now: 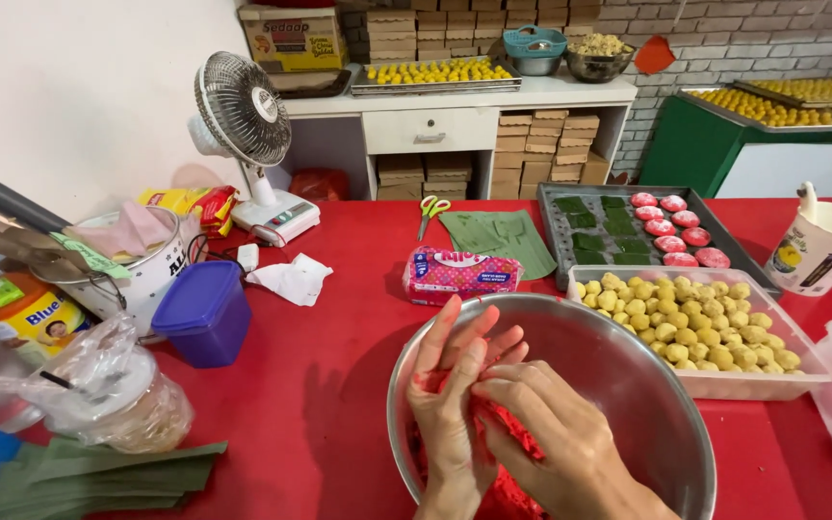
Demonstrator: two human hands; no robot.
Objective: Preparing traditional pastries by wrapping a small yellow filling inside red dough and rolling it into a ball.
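I have both hands down inside the steel bowl (628, 366), which sits at the near edge of the red table (339, 337). My left hand (450, 404) is cupped, fingers half open and pointing up, smeared red. My right hand (551, 433) lies across it, its fingers (493, 390) curled in and pressing a lump of red dough (498, 429) into the left palm. So both hands are closed loosely on the dough; more of it seems to lie on the bowl's floor under my wrists, though the hands cover most of that.

Just right of the bowl, touching or nearly touching its rim, is a clear tub (724, 380) full of small yellow balls (686, 323). Behind the tub lies a dark tray (556, 231) with green leaf pieces (599, 231) on its left half and red round cakes (671, 231) on its right half. Behind the bowl is a pink packet (459, 274), and beyond that a folded green leaf (503, 236) and scissors (430, 210). Left of the bowl stands a blue box (204, 313), with a crumpled tissue (293, 279) behind it and a white fan (247, 144) further back. Far right of the bowl is a white cup (820, 246). Near left, a stack of leaf strips (98, 477) lies at the table edge.
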